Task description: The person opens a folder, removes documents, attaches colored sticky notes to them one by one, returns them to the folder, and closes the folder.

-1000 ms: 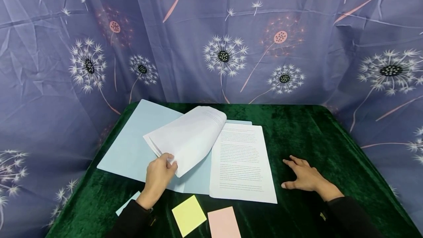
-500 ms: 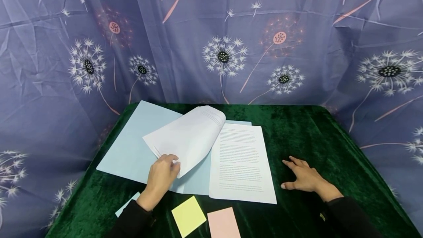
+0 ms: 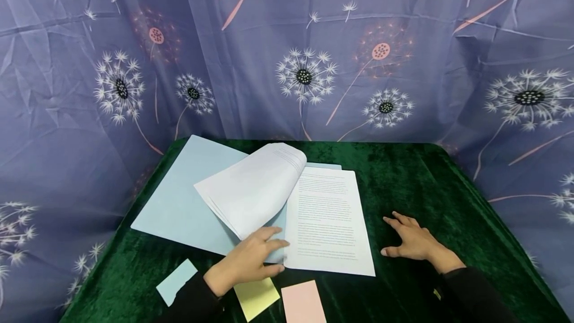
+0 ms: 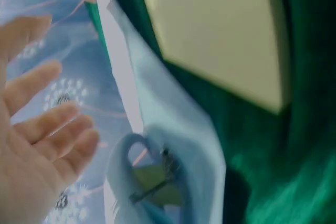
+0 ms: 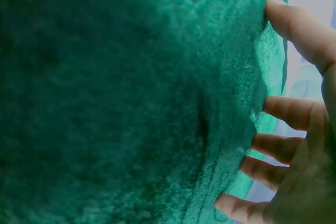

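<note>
A light blue folder [image 3: 179,208] lies spread on the green cloth in the head view. Its printed sheet [image 3: 329,223] is flat on the right, while several white pages [image 3: 255,188] arch over to the left and stay up unheld. My left hand [image 3: 251,258], fingers apart, hovers by the folder's lower edge near the sheet's lower-left corner; whether it touches is unclear. In the left wrist view that hand's palm [image 4: 31,166] shows nothing in it. My right hand [image 3: 412,238] rests on the cloth right of the sheet, fingers spread, holding nothing.
A yellow sticky note pad [image 3: 255,300], partly under my left hand in view, lies in front of the folder. Beside it are a pink pad [image 3: 304,303] and a light blue pad [image 3: 177,280]. A patterned purple curtain [image 3: 251,88] hangs behind the green-covered table [image 3: 403,173].
My left hand has let go of the turned pages' corner and moved right and toward me. More of the light blue pad shows. The right hand has stayed in place.
</note>
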The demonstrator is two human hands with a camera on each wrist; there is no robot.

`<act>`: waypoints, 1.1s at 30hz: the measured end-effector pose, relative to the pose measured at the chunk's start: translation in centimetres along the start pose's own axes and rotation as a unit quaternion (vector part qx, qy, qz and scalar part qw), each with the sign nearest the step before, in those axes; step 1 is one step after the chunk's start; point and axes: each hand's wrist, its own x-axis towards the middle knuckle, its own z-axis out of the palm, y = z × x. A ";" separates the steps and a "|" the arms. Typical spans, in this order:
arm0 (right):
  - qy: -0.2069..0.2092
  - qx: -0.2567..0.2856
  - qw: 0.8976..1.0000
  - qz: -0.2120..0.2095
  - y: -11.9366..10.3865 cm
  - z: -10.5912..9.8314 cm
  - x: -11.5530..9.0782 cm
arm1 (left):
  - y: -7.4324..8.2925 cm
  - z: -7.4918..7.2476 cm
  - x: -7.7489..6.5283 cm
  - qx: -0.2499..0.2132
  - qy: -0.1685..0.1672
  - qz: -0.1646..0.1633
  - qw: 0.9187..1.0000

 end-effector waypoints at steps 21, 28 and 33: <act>0.064 -0.039 0.997 -0.035 -3.6 -0.9 0.0 | 0.1 2.8 0.2 -0.022 -0.162 -0.051 0.985; 0.072 -0.044 0.974 -0.212 -10.7 -0.5 -0.3 | 0.1 2.7 0.2 -0.019 -0.161 -0.047 0.986; -0.002 -0.028 0.946 -0.324 -14.3 1.6 -1.1 | 0.0 2.6 0.2 -0.013 -0.156 -0.036 0.987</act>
